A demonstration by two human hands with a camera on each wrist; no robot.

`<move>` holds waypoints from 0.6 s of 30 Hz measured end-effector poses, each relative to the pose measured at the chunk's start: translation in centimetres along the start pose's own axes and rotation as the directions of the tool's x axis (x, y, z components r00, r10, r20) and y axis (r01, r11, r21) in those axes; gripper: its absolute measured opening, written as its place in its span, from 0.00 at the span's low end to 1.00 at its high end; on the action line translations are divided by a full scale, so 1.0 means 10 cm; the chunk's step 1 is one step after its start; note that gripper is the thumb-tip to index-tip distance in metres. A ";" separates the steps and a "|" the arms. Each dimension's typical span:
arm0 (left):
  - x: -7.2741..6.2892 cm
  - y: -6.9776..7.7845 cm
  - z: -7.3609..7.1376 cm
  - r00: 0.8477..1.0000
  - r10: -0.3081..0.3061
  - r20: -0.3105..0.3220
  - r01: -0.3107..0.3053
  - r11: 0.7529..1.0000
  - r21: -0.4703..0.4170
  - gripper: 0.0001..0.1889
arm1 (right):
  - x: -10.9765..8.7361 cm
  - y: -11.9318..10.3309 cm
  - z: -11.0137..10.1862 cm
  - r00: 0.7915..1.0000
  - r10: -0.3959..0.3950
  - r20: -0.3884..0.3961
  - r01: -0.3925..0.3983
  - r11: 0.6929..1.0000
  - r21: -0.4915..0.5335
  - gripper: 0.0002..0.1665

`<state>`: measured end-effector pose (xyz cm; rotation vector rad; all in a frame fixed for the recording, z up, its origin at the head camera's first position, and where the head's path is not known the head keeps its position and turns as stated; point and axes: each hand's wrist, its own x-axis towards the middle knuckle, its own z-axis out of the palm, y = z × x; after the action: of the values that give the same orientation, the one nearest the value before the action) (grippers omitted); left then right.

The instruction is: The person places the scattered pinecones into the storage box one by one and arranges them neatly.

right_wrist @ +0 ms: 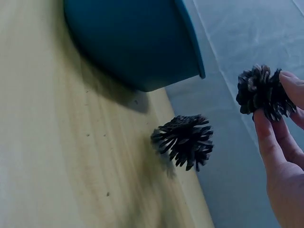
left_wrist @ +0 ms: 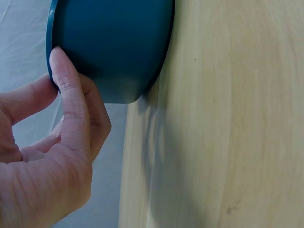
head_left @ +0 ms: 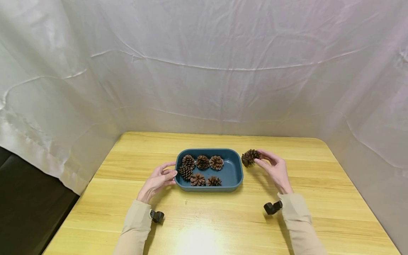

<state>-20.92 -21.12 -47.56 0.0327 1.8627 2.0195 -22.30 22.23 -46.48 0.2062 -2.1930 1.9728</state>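
Note:
A dark blue rectangular container [head_left: 232, 173] stands on the table with several brown pine cones [head_left: 202, 162] inside, some along its back wall, others at the left and front. My left hand [head_left: 158, 180] grips the container's left end, thumb and fingers at the rim [left_wrist: 49, 42]. Just right of the container, my right hand [head_left: 275, 168] holds a pine cone [right_wrist: 262, 92] between thumb and fingertips, above the table. Below it, another pine cone [right_wrist: 185, 142] rests on the tabletop near the container; in the head view the two overlap.
The light wooden table [head_left: 197, 216] has a bright glare spot near the front. Pale curtains [head_left: 220, 88] hang behind it and on both sides. A dark surface [head_left: 28, 202] lies beyond the table's left edge. A small black device [head_left: 271, 208] is strapped to each wrist.

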 end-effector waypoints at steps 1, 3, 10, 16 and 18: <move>0.00 0.00 0.00 1.000 0.000 -0.001 0.000 1.000 -0.001 0.31 | 0.01 -0.01 0.00 1.000 -0.001 0.020 0.000 1.000 0.010 0.30; 0.00 0.00 0.00 1.000 -0.001 -0.001 0.001 1.000 -0.001 0.31 | 0.02 -0.03 0.01 0.998 -0.004 0.055 0.003 1.000 0.024 0.30; -0.01 0.00 0.01 1.000 0.001 -0.005 -0.001 1.000 0.000 0.31 | 0.07 -0.10 0.09 0.990 -0.026 0.139 0.032 0.999 -0.041 0.27; -0.01 0.00 0.01 1.000 0.000 -0.005 0.000 1.000 -0.003 0.31 | 0.10 -0.14 0.15 0.977 -0.001 0.214 0.024 0.994 -0.106 0.25; -0.01 0.00 0.01 1.000 0.000 -0.006 0.000 1.000 -0.003 0.31 | 0.11 -0.17 0.16 0.970 0.014 0.243 0.016 0.992 -0.122 0.26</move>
<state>-20.82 -21.09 -47.55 0.0260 1.8637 2.0244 -23.09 20.46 -44.78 0.4539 -2.4531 1.8911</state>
